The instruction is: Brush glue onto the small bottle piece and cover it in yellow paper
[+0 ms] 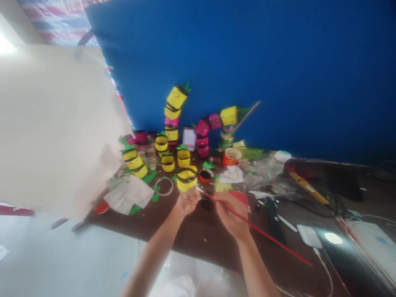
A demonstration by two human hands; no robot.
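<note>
My left hand (188,204) is closed around the clear lower part of a small yellow cup (187,181) with a dark band at its rim. Pinched in my right hand (230,212) is a long red-handled paintbrush (272,239), its pale tip close to the cup's lower right side. Whether the tip touches the cup, I cannot tell. Just behind my hands sits a small red pot (205,176) with dark contents. Several similar yellow cups stand behind, among them one cup (168,163) and another (183,158).
Stacks of yellow and magenta cups (202,140) lean at the blue wall (247,53). White paper (130,194) and a clear ring (163,187) lie left. To the right are a red-and-white cup (232,157), plastic bags (262,173), a yellow cutter (309,188) and a white charger (309,236) with cable.
</note>
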